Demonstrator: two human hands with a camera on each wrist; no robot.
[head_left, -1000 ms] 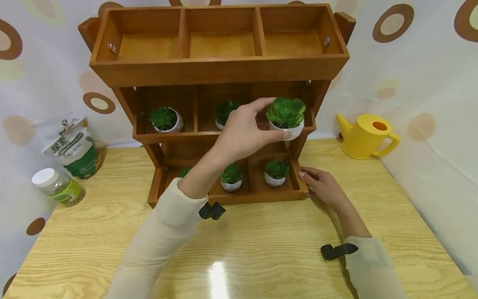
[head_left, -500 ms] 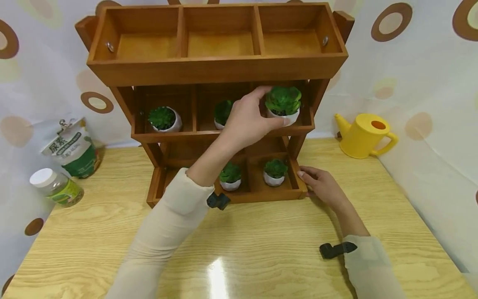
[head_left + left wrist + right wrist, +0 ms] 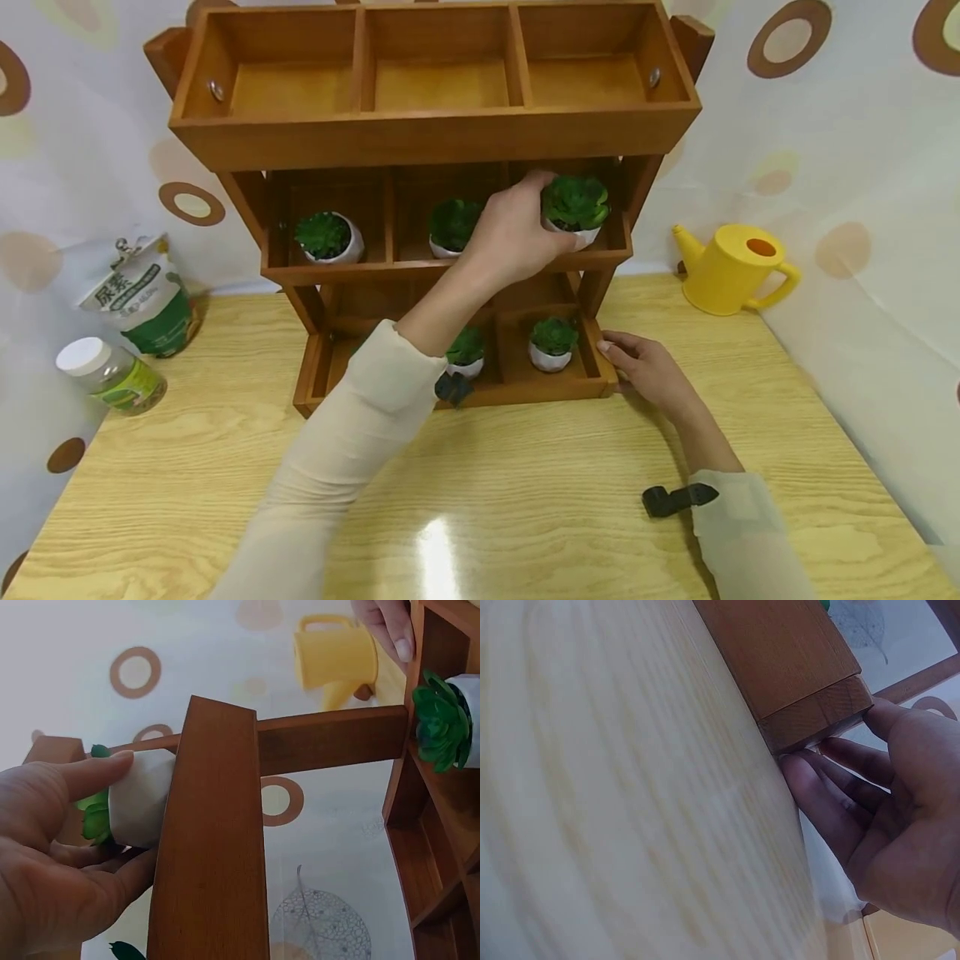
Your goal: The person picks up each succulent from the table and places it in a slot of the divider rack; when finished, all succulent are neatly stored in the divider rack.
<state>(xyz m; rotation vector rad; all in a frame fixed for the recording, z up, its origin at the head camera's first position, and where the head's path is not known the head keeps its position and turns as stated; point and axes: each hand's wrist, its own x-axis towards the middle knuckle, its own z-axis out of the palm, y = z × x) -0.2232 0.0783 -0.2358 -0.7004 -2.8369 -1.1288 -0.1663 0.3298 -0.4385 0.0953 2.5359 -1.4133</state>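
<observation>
My left hand (image 3: pixel 517 229) grips a small potted succulent (image 3: pixel 575 204) in a white faceted pot, at the right compartment of the middle tier of a brown wooden plant stand (image 3: pixel 435 137). In the left wrist view, thumb and fingers span the white pot (image 3: pixel 141 799), which is partly behind the tier's front board (image 3: pixel 214 825). My right hand (image 3: pixel 648 375) holds the right end of the bottom tier, thumb at its top edge. Seen from the right wrist, the fingertips (image 3: pixel 802 769) reach under the tier's corner (image 3: pixel 817 712).
Other potted succulents stand in the middle tier (image 3: pixel 330 237) and bottom tier (image 3: pixel 553 343); my left forearm partly covers one below. A yellow watering can (image 3: pixel 731 271) is at the right. At the left are a green-and-white pouch (image 3: pixel 153 304) and a white-capped jar (image 3: pixel 112 375).
My left hand has carried the potted succulent from in front of the middle tier back and down into its right compartment. The right hand keeps its place on the bottom tier.
</observation>
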